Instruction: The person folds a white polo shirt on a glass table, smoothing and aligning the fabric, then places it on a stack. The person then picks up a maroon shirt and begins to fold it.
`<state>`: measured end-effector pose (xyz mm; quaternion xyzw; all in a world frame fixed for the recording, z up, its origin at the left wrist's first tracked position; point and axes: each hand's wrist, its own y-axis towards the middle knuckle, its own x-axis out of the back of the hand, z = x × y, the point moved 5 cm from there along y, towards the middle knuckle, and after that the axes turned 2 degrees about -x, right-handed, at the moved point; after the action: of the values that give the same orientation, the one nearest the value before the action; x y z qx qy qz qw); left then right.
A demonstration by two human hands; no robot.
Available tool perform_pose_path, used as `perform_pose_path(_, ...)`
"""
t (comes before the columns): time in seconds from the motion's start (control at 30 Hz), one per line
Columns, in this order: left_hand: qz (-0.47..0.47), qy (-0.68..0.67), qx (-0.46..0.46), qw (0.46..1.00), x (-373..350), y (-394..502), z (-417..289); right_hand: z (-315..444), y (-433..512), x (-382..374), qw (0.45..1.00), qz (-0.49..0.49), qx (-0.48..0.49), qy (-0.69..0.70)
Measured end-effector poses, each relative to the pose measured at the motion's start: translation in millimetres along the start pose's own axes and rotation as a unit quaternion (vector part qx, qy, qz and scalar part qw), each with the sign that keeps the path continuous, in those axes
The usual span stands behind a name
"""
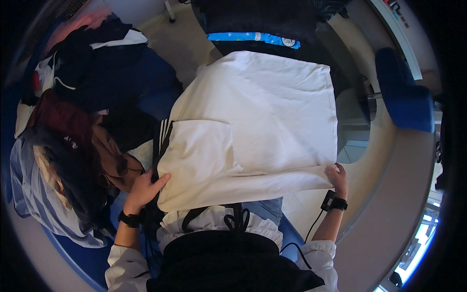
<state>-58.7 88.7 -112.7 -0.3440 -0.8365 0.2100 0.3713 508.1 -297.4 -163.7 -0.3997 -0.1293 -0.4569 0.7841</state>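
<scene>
A white cloth garment [284,109] lies spread out before me, partly over a dark round table. A squarish white flap [200,146] lies on its left part, beside a dark trim with white stripes [163,133]. My left hand [147,189] grips the garment's near left edge, thumb on top and fingers hidden under the cloth. At the near right corner, my right hand [337,177] pinches the hem between thumb and fingers. The near edge is lifted a little and folds over between both hands.
Piled clothes [109,73] cover the blue seat [74,261] on my left. Dark cloth [259,16] and a folded blue patterned cloth [251,36] lie at the table's far side. A blue chair [397,91] stands at right. A cable [315,226] hangs from a device at my right wrist.
</scene>
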Motion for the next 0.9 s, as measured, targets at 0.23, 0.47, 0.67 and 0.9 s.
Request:
perform_pose_path(0.23, -0.221, 0.159, -0.155, 0.950, 5.1, 3.4, -24.4, 34.8, -17.7, 1.3, 0.995, 0.079, 0.022, 0.057)
perform_pose_path(0.47, -0.106, 0.051, -0.062, 0.991, -7.5, 28.9, -14.6, 63.0, -19.5, 4.9, 0.990, 0.072, 0.048, 0.113)
perform_pose_path(0.67, -0.013, -0.252, -0.042, 0.967, 11.7, 26.7, -44.7, 86.1, -25.9, 0.1, 0.983, 0.051, 0.070, 0.159)
perform_pose_path(0.9, -0.038, -0.227, -0.053, 0.972, 100.9, -19.2, -69.3, 90.3, -62.3, 3.3, 0.987, 0.152, 0.023, 0.052)
